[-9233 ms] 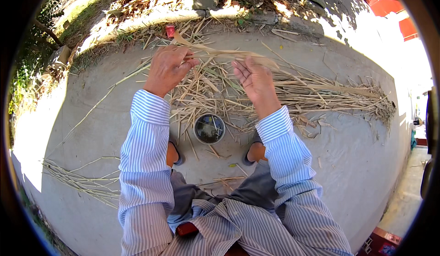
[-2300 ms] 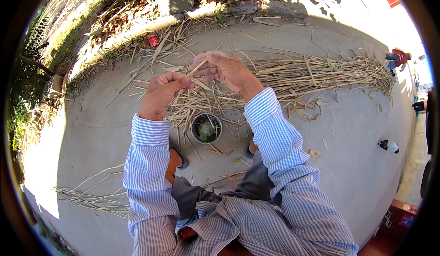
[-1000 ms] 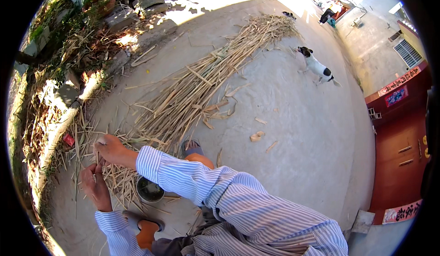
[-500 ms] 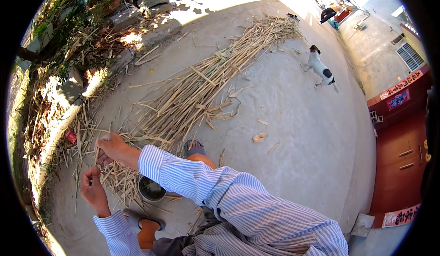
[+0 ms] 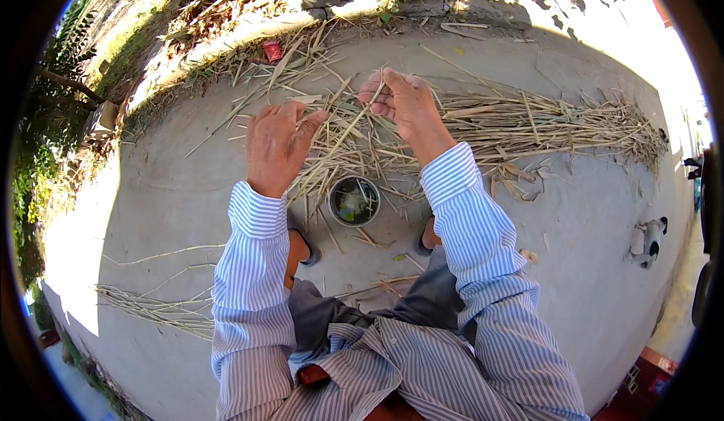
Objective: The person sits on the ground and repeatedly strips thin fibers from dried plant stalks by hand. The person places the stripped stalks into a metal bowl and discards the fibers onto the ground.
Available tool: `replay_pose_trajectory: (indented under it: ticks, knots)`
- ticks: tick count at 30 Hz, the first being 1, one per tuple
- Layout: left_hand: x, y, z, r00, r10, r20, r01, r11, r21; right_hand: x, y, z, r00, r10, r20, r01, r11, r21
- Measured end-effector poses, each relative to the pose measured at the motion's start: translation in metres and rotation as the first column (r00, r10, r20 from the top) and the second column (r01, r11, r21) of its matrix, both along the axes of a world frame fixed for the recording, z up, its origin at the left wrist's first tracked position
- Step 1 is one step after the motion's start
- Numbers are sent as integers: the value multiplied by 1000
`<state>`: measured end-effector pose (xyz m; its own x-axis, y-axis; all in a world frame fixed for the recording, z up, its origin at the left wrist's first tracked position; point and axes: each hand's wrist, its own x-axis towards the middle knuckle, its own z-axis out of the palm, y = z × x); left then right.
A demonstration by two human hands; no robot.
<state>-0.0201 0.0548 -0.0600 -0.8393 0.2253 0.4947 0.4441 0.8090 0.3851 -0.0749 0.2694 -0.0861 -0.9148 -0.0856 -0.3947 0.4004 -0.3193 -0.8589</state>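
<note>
My right hand (image 5: 407, 108) is raised above a heap of dry stalks. Its thumb and fingers pinch a thin, pale stalk (image 5: 350, 129) that slants down to the left. My left hand (image 5: 277, 148) hangs to the left of it, back upward, thumb apart from loosely bent fingers, with nothing visible in them. Below the hands lie cut, dry stalks (image 5: 320, 166) in a loose scatter. Between my feet stands a round metal bowl (image 5: 354, 201) with dark liquid and some green bits in it.
A long bundle of stalks (image 5: 543, 123) stretches right on the concrete. Thin twigs (image 5: 158, 304) lie at the lower left. A red packet (image 5: 272, 51) lies near the stone kerb (image 5: 226, 59) and leaf litter. A black-and-white dog (image 5: 647, 241) is at the far right.
The view has swung left, so the bundle now lies across the picture. My hands, close together before, are now farther apart, with the stalk in the right one.
</note>
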Motion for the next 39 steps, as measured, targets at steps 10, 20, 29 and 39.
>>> replay_pose_trajectory:
  ticks: [10,20,29,39]
  knots:
    - [16,-12,-40,982,-83,172,90,995,-37,-20,10,-31,995,-69,-72,66,997,-42]
    - [45,-173,-78,860,318,400,-35,818,-574,-2,-3,-27,964,245,-100,-214,946,245]
    - [297,-361,-76,357,898,256,-420,399,-815,10,-9,-18,933,342,-108,-270,868,417]
    - [408,-239,-163,98,808,581,-524,538,-660,23,-21,-44,859,504,-94,-372,738,563]
